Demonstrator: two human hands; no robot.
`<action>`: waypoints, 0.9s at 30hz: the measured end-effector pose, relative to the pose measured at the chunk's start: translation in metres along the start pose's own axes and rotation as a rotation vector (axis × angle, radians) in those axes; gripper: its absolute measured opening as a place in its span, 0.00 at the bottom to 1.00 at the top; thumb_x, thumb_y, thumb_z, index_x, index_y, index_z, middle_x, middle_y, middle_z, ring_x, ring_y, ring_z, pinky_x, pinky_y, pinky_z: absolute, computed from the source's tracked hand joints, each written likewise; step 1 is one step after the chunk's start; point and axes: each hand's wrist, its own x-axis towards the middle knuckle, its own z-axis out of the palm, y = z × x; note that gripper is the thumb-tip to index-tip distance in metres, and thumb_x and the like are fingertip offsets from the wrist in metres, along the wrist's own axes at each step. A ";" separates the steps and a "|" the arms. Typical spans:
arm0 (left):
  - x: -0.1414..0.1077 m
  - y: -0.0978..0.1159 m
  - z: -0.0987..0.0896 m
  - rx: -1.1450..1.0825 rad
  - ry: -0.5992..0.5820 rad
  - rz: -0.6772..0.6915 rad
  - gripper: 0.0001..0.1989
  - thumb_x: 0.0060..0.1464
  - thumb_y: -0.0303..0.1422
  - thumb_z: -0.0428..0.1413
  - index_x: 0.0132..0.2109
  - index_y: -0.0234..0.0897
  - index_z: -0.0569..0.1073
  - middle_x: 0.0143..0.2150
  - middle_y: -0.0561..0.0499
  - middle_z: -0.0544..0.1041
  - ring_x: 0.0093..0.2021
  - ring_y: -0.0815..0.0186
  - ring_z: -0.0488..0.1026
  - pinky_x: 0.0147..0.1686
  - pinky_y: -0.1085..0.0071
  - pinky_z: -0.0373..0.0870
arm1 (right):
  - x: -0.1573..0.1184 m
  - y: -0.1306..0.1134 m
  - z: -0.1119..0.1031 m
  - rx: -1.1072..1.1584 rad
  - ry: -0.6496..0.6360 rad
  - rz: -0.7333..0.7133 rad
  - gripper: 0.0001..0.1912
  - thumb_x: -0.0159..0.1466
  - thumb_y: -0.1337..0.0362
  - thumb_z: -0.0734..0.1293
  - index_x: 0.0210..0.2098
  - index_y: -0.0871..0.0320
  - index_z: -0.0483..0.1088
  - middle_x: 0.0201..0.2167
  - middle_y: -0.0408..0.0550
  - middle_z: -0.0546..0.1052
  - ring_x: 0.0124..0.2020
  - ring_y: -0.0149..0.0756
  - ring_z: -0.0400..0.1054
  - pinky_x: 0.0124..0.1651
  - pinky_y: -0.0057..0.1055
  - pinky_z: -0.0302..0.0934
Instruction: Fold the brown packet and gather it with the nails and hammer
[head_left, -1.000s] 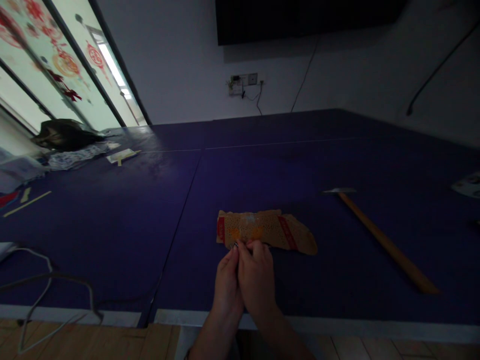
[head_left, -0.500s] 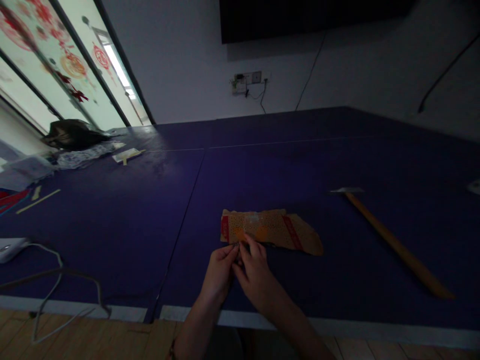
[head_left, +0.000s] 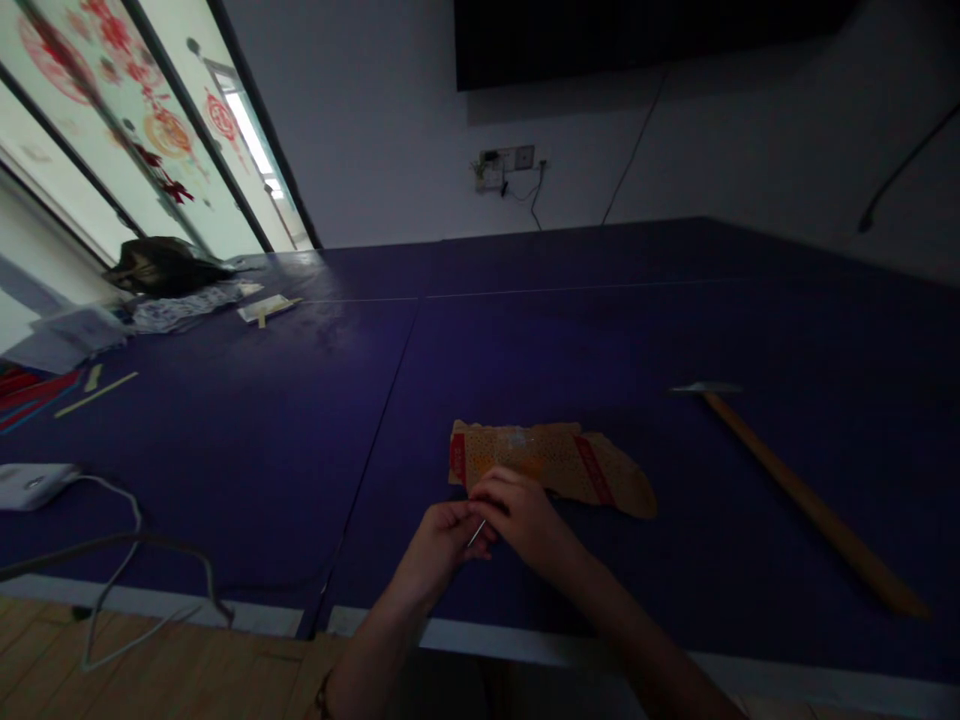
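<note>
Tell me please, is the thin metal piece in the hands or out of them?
In the hands: the thin metal piece shows between the left hand and the right hand, its upper end hidden.

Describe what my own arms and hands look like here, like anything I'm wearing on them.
Your left hand and right hand are bare, with no gloves showing. No sleeve shows on the left forearm or right forearm. A dark bracelet or band circles the left one; its details are too dim to tell.
</note>
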 end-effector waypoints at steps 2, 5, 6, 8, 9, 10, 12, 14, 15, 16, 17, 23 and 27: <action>0.001 -0.003 -0.001 0.101 0.023 0.053 0.09 0.45 0.32 0.55 0.24 0.28 0.71 0.21 0.52 0.67 0.20 0.76 0.60 0.23 0.78 0.58 | 0.000 0.000 0.004 0.024 0.036 0.042 0.07 0.52 0.75 0.63 0.23 0.60 0.69 0.25 0.43 0.70 0.29 0.30 0.66 0.33 0.26 0.59; 0.000 -0.006 -0.005 0.194 0.095 0.132 0.08 0.46 0.32 0.54 0.31 0.29 0.72 0.19 0.55 0.65 0.19 0.76 0.59 0.21 0.79 0.55 | 0.001 0.002 0.014 0.194 0.037 0.164 0.05 0.52 0.73 0.63 0.22 0.60 0.65 0.20 0.39 0.67 0.22 0.28 0.65 0.27 0.25 0.59; -0.001 -0.006 -0.008 0.207 0.134 0.157 0.11 0.46 0.32 0.54 0.37 0.30 0.71 0.20 0.55 0.66 0.19 0.75 0.60 0.22 0.78 0.56 | 0.003 0.003 0.018 0.290 0.010 0.212 0.04 0.53 0.72 0.62 0.22 0.60 0.64 0.19 0.38 0.67 0.19 0.28 0.64 0.24 0.25 0.58; -0.003 -0.004 -0.015 0.242 0.220 0.199 0.20 0.45 0.31 0.54 0.48 0.31 0.66 0.25 0.52 0.71 0.23 0.72 0.65 0.25 0.76 0.60 | 0.011 0.002 0.027 0.448 -0.087 0.275 0.04 0.55 0.71 0.60 0.25 0.59 0.63 0.16 0.36 0.66 0.15 0.27 0.63 0.19 0.23 0.56; -0.004 -0.001 -0.021 0.279 0.263 0.220 0.23 0.45 0.31 0.54 0.50 0.31 0.64 0.27 0.51 0.72 0.25 0.70 0.67 0.27 0.75 0.61 | 0.018 0.001 0.032 0.489 -0.139 0.281 0.04 0.55 0.72 0.60 0.25 0.60 0.64 0.16 0.36 0.66 0.15 0.26 0.63 0.18 0.22 0.55; -0.005 0.002 -0.027 0.331 0.301 0.241 0.23 0.45 0.30 0.54 0.51 0.31 0.63 0.28 0.50 0.73 0.27 0.69 0.68 0.29 0.74 0.62 | 0.026 0.000 0.038 0.492 -0.183 0.277 0.04 0.55 0.72 0.59 0.25 0.60 0.64 0.15 0.36 0.67 0.14 0.26 0.63 0.18 0.22 0.55; -0.008 0.013 -0.044 0.457 0.363 0.284 0.21 0.45 0.30 0.52 0.49 0.31 0.64 0.29 0.49 0.74 0.30 0.66 0.70 0.33 0.72 0.64 | 0.048 -0.006 0.051 0.450 -0.237 0.252 0.06 0.54 0.73 0.60 0.22 0.61 0.65 0.14 0.36 0.67 0.14 0.26 0.63 0.18 0.22 0.55; -0.011 0.028 -0.064 0.605 0.401 0.321 0.18 0.45 0.29 0.51 0.46 0.31 0.66 0.33 0.47 0.75 0.34 0.64 0.71 0.37 0.70 0.65 | 0.074 -0.014 0.069 0.402 -0.272 0.224 0.07 0.54 0.74 0.62 0.21 0.61 0.66 0.12 0.36 0.66 0.15 0.26 0.64 0.19 0.21 0.55; -0.013 0.037 -0.075 0.685 0.423 0.333 0.16 0.45 0.28 0.50 0.44 0.32 0.68 0.35 0.45 0.76 0.35 0.63 0.71 0.38 0.70 0.65 | 0.088 -0.018 0.079 0.373 -0.289 0.208 0.07 0.53 0.75 0.63 0.21 0.61 0.67 0.12 0.36 0.66 0.16 0.26 0.64 0.20 0.21 0.56; -0.015 0.045 -0.087 0.777 0.457 0.337 0.15 0.45 0.28 0.50 0.43 0.32 0.69 0.38 0.45 0.76 0.37 0.62 0.72 0.38 0.70 0.65 | 0.102 -0.024 0.089 0.343 -0.308 0.193 0.06 0.53 0.75 0.64 0.21 0.61 0.68 0.12 0.36 0.67 0.17 0.26 0.64 0.21 0.21 0.57; -0.017 0.054 -0.098 0.874 0.514 0.336 0.14 0.45 0.29 0.50 0.42 0.33 0.70 0.39 0.45 0.76 0.38 0.61 0.72 0.38 0.70 0.65 | 0.116 -0.029 0.100 0.312 -0.332 0.179 0.06 0.53 0.75 0.64 0.22 0.62 0.68 0.13 0.36 0.67 0.18 0.26 0.65 0.22 0.22 0.58; -0.025 0.078 -0.145 1.448 0.792 0.229 0.14 0.52 0.30 0.45 0.41 0.32 0.73 0.39 0.41 0.76 0.37 0.59 0.72 0.34 0.71 0.62 | 0.173 -0.052 0.153 0.088 -0.499 0.108 0.09 0.61 0.63 0.61 0.38 0.63 0.66 0.35 0.46 0.72 0.32 0.31 0.68 0.33 0.32 0.65; -0.021 0.070 -0.153 1.703 0.876 0.146 0.15 0.53 0.34 0.46 0.42 0.35 0.74 0.36 0.41 0.74 0.37 0.56 0.70 0.33 0.68 0.61 | 0.185 -0.046 0.165 -0.050 -0.528 0.056 0.12 0.62 0.62 0.60 0.44 0.60 0.65 0.43 0.49 0.69 0.40 0.36 0.66 0.40 0.37 0.63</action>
